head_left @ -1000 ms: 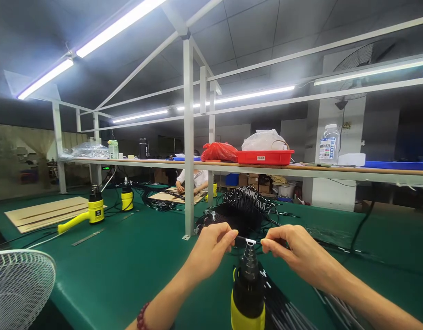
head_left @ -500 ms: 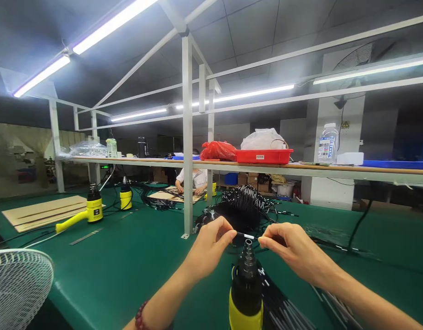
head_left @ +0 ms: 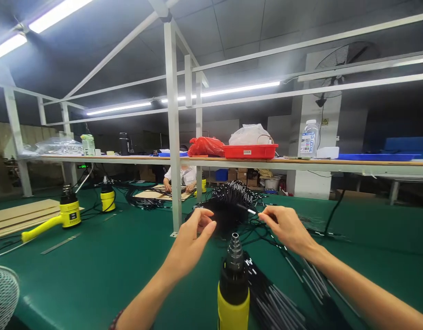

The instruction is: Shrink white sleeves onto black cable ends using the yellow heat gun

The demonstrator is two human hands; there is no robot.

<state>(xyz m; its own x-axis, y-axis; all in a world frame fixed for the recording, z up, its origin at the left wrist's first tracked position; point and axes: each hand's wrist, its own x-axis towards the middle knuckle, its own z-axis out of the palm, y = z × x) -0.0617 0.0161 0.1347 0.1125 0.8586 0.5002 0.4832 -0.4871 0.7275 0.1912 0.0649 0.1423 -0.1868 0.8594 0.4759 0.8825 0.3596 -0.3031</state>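
Note:
My right hand pinches a thin black cable with a white sleeve near its end, out to the right above the heat gun. My left hand is raised on the other side, its thumb and fingers apart with nothing between them. Between my hands a yellow and black heat gun stands with its stepped metal nozzle pointing up. Just right of it a bundle of black cables with white marks lies on the table. Behind my hands rests a large heap of black cables.
Two more yellow heat guns stand at the left near some flat boards. A white post rises from the green table and carries a shelf with a red tray. Across the table a person handles cables.
My left hand has let go of the cable and drawn to the left. My right hand has lifted the cable up and away from the nozzle. The view has turned to the right.

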